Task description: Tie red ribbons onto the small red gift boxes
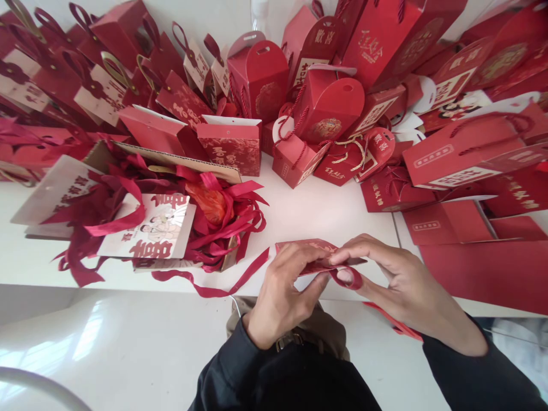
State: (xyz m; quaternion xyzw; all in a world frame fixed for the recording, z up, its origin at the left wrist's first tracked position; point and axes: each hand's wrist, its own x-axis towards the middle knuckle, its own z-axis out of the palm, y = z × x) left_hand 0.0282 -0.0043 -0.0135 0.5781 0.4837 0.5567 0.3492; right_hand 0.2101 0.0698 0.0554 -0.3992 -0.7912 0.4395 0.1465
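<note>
Near the table's front edge, my left hand [286, 291] pinches the left part of a small red card-like piece [306, 246] between thumb and fingers. On its right side, my right hand [387, 277] holds the same piece, with a dark red strap loop [351, 279] curled around my right thumb. My fingertips nearly meet at the piece's middle and cover much of it. A loose red ribbon [218, 291] trails over the table edge, just left of my left hand.
At the left, a cardboard box [231, 262] overflows with red ribbons and a white printed card [148, 225]. Many red gift boxes [329, 108] crowd the back and right of the white table [299, 208]. A red strip [391, 321] lies below my right hand.
</note>
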